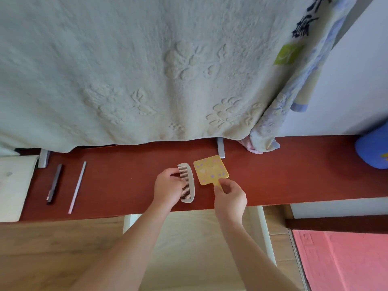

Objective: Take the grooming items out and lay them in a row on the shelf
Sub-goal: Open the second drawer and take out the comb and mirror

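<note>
A pale curved comb (190,184) lies on the red-brown shelf (294,175), teeth facing left. My left hand (168,189) grips it from the left, fingers curled over the teeth. Just to its right lies a yellow square hand mirror (210,169) with pastel dots. My right hand (230,199) pinches the mirror's short handle at its near end. Further left on the shelf lie a dark slim pencil-like stick (55,183) and a thin pale nail file (77,186), both pointing away from me.
A large pale embossed towel (147,70) and a printed blue-white cloth (294,91) hang over the shelf's back. Two metal brackets (220,148) stand at the rear. A blue object (373,150) sits at the far right; a light board (14,185) is at the left.
</note>
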{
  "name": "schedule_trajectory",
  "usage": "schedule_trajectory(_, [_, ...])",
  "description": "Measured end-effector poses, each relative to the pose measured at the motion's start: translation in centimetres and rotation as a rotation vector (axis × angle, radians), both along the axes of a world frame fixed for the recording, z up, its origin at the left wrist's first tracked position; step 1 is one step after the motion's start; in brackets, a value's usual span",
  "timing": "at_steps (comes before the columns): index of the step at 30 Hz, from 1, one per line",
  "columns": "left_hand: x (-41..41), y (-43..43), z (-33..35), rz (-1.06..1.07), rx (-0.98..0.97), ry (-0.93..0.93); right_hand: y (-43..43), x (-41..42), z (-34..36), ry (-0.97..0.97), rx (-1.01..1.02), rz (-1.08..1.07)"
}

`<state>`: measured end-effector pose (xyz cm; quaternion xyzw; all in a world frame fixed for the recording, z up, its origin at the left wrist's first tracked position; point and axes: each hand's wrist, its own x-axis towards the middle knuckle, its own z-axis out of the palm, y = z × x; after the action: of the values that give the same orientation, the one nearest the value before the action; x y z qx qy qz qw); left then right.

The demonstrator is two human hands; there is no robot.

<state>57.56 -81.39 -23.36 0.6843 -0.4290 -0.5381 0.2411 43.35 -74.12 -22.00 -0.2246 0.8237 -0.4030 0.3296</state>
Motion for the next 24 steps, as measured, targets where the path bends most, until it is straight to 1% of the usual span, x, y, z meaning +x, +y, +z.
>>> schedule_trajectory(2, [-0.5, -0.3, -0.4, 0.017, -0.053, -0.085, -0.1, 0.0, -0.8, 0.036, -0.006, 0.039])
schedule_trajectory(4, [-0.9, -0.2, -0.2, -0.001, -0.110, -0.146, -0.2, 0.1, -1.5, 0.112, -0.006, 0.095])
schedule_trajectory(10, [-0.8, -0.4, -0.3, -0.140, -0.261, -0.382, -0.8, 0.7, -2.7, 0.329, 0.019, 0.199])
schedule_trajectory(15, [-0.2, -0.4, -0.9, -0.244, -0.363, -0.532, -1.4, 0.7, -2.9, 0.412, 0.016, 0.225])
schedule_trajectory(17, [0.1, -0.2, -1.0, -0.267, -0.362, -0.561, -1.4, 0.6, -3.0, 0.414, 0.016, 0.239])
schedule_trajectory(24, [0.4, 0.0, -1.3, -0.263, -0.379, -0.552, -1.7, 0.5, -3.0, 0.445, 0.013, 0.263])
